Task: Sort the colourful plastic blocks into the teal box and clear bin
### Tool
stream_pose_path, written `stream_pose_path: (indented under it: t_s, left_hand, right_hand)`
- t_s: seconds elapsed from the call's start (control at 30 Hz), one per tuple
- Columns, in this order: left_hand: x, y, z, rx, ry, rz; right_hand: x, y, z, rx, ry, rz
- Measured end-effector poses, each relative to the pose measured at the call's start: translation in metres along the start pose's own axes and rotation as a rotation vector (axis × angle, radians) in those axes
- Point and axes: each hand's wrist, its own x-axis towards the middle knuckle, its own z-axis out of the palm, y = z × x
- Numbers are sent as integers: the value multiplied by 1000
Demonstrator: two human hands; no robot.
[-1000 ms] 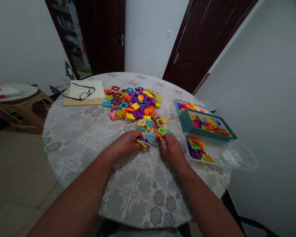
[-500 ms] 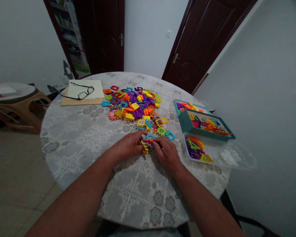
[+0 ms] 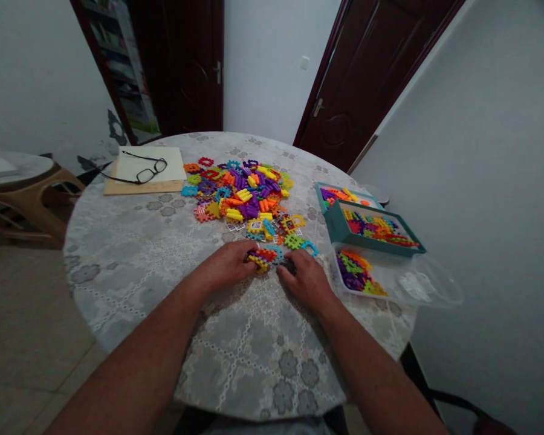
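Near the middle of the table, my left hand is closed on the left side of a small assembly of interlocking plastic blocks. Red, yellow, and purple parts show on it; its left end is hidden by my fingers. My right hand rests just to the right of it, curled, with a dark gap between thumb and fingers and nothing visible in it. Just beyond the assembly lie a light-blue piece, a green notched piece and a blue ring-shaped piece.
A large heap of colourful plastic pieces covers the table's far middle. Glasses lie on paper and a board at the left. On the right stand a teal box and a clear plastic tub, both holding pieces.
My right hand has come off the assembly and sits slightly apart from it. The assembly has turned in my left hand, showing more of its red and yellow side. The view has shifted slightly.
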Motion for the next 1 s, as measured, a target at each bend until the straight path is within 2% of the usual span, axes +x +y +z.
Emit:
stream_pose_path:
  t_s: [0.23,0.47,0.57,0.67,0.77,0.83,0.93,1.0]
  left_hand:
    - [1,-4,0,14,61,-88]
    - [3,-5,0,15,88,-97]
    - [4,-6,0,28,78,-102]
    - [6,-9,1,67,63,-111]
    - [7,-14,1,71,61,-118]
    - [7,-15,2,58,66,-111]
    - [5,-14,2,37,53,-93]
    - [4,-12,1,17,43,-90]
  right_hand:
    - [2,-6,-7,157,-161,-120]
    - [4,-5,-14,275,-117,-48]
    - [7,-6,-27,272,21,-50]
    - [9,3,-47,110,300,-12]
    - [4,25,-68,-120,556,92]
    - [-1,42,-78,-250,628,196]
    - [-8,62,-87,-386,659,350]
    - [-8,65,-86,-421,683,374]
